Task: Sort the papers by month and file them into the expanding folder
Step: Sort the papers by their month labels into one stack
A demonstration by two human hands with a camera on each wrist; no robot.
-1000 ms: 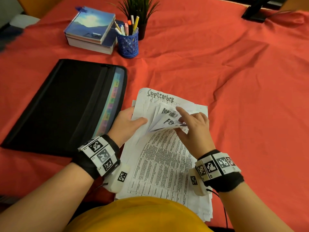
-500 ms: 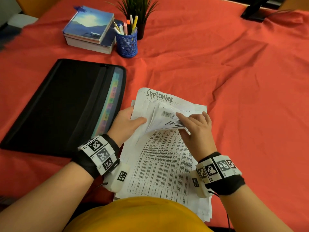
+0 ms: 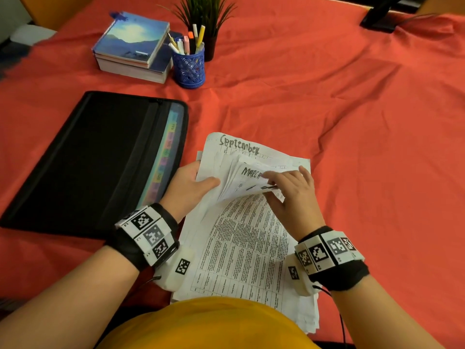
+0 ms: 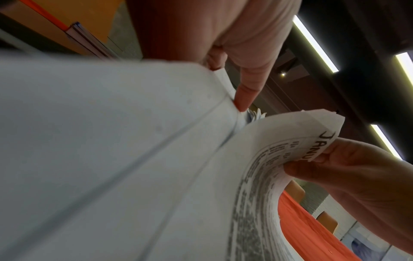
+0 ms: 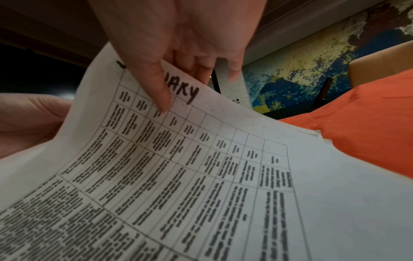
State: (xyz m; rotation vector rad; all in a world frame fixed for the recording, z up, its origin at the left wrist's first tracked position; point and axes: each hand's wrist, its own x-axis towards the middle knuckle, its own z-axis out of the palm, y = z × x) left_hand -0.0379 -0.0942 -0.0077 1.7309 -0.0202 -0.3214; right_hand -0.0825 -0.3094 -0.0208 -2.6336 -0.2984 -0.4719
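A: So where's it at w/ the papers (image 3: 247, 238)?

B: Stack lies on the red cloth (image 3: 352, 122) right in front of the person, just beside the expanding folder (image 3: 83, 157), which lies flat w/ its coloured tabs facing the stack. Nothing looks filed yet, prob. early in the sort.

A: Hands?

B: Left hand (image 3: 187, 188) grips the stack's left edge, thumb on top of the fanned sheets, fingers underneath. Right hand (image 3: 293, 195) pinches the top corner of the front sheets, curled toward the person. Right wrist view shows the thumb (image 5: 156, 84) pressed over a hand-lettered heading ending "ARY"; left wrist view reads "JANU". Sheets headed "MARCH" and "September" show behind.

A: What could go wrong?

B: Several sheets are bent in one pinch, so two could get pulled as one and a month misfiled. Thumb covers part of the heading, so Jan/Feb could be misread. Loosen the left grip and the fan prob. slides out of order. Corner's bent sharply too; a hard tug might crease or tear it.
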